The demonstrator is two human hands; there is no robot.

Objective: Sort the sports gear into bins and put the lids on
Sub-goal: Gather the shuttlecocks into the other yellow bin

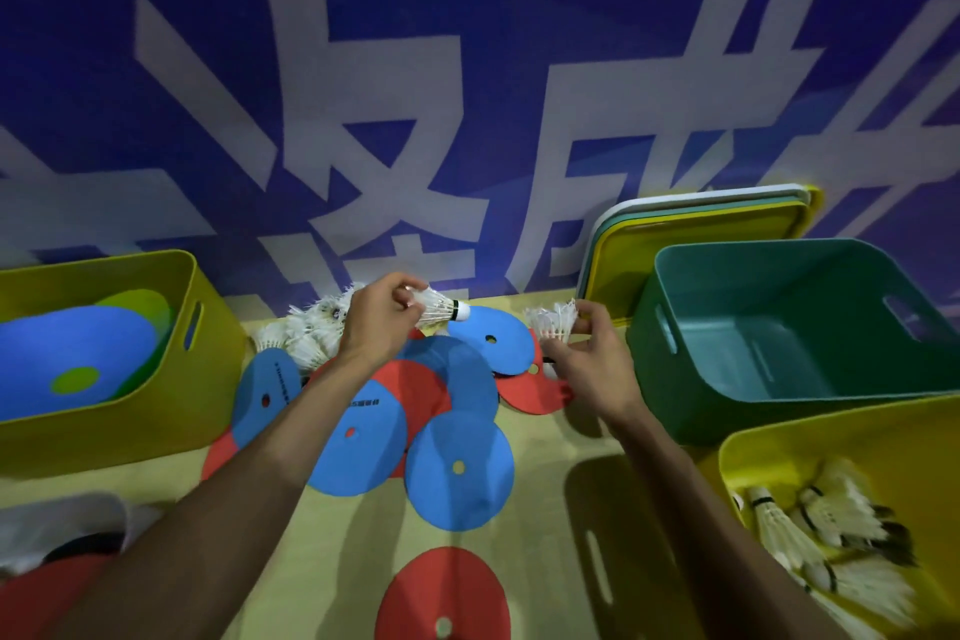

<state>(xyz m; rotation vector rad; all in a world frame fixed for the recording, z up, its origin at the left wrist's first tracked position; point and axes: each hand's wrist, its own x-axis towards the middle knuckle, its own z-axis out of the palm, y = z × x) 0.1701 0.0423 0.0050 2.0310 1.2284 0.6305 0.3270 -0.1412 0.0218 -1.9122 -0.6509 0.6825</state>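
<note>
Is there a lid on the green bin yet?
No, the green bin stands open on top, and the stacked lids lean against the wall behind it.

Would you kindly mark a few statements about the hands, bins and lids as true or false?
1. The left hand holds a shuttlecock. True.
2. The right hand holds nothing. False: it pinches a second shuttlecock.
3. The green bin holds discs. False: none show in it; discs lie in the left yellow bin.
4. The lids are on the bins. False: they lean stacked against the wall behind the green bin.
5. The right yellow bin holds shuttlecocks. True.
</note>
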